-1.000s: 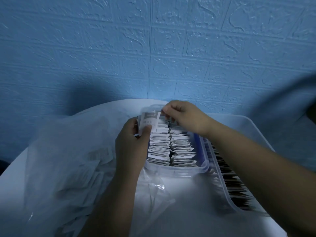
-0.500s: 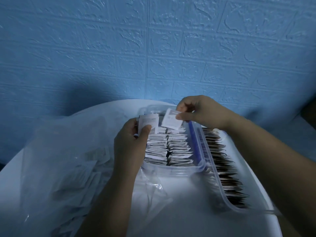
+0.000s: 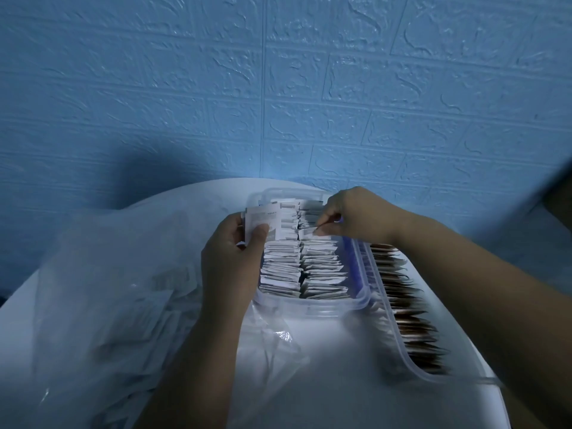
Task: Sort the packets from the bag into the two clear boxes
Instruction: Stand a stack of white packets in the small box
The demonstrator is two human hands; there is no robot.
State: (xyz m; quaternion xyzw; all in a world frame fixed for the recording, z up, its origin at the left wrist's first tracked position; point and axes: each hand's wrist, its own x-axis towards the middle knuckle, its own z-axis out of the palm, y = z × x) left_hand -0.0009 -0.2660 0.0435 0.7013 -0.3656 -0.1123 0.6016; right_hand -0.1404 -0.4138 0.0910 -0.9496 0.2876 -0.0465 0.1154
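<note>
Head cam, clock directions taken from the middle of the table.

Left hand [image 3: 230, 261] at centre, just left of the clear rectangular plastic box [image 3: 309, 306]. Fingers are curled round a small stack of white paper packets [image 3: 263, 219] with the thumb pressed on its front face. The stack stands upright over the box's far-left corner, around 12 o'clock.

Right hand [image 3: 356, 215] at 1 o'clock, over the far end of the same box. Thumb and forefinger pinch a single white packet [image 3: 306, 233], the other fingers curled. The packet's lower edge sits at the top of the right-hand row. I can't tell whether it is touching the row or just above it.

The box holds two rows of white packets [image 3: 303, 274] standing on edge, packed tight, running 12 to 6.

The second clear plastic box [image 3: 396, 335] is at 3 to 4 o'clock, touching the first box's right wall. It holds one long row of brown packets [image 3: 411, 323] on edge. Its near end is blurred.

The translucent plastic bag [image 3: 108, 289] sprawls from 7 to 10 o'clock, with loose pale packets faintly visible inside. One fold lies under my left forearm, up against the first box's near wall.

All of this is on a round white table [image 3: 340, 394] against a blue embossed brick-pattern wall [image 3: 278, 88].
</note>
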